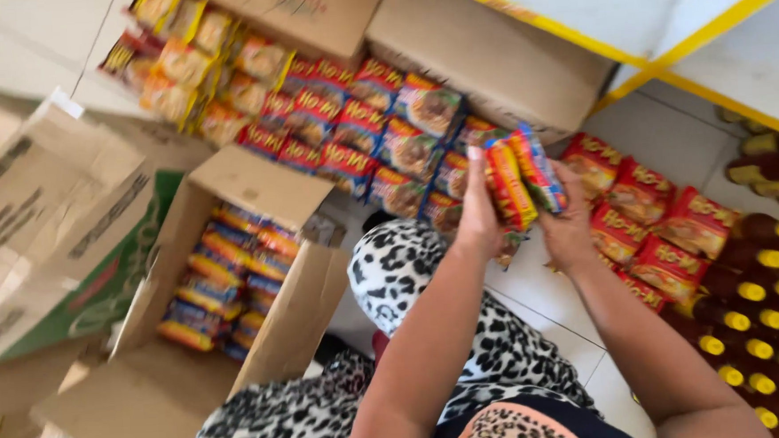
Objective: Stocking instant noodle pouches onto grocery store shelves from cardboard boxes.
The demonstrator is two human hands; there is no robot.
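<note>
Both my hands hold a small stack of noodle packets (519, 178) up in front of me. My left hand (478, 207) presses the stack's left side and my right hand (567, 223) grips its right side. Below the hands, rows of red and orange noodle packets (358, 123) stand on edge on the white tiled floor. More red packets (647, 223) lie to the right of my hands. An open cardboard box (263, 186) at the left holds further packets (228, 276) stacked inside. My knees in leopard-print cloth (401, 263) show beneath my arms.
Several dark bottles with yellow caps (768, 315) stand at the right. A yellow-edged white shelf (657, 63) runs across the upper right. Closed cardboard boxes (487, 54) sit behind the packet rows. Flattened cartons (43, 228) lie at the left.
</note>
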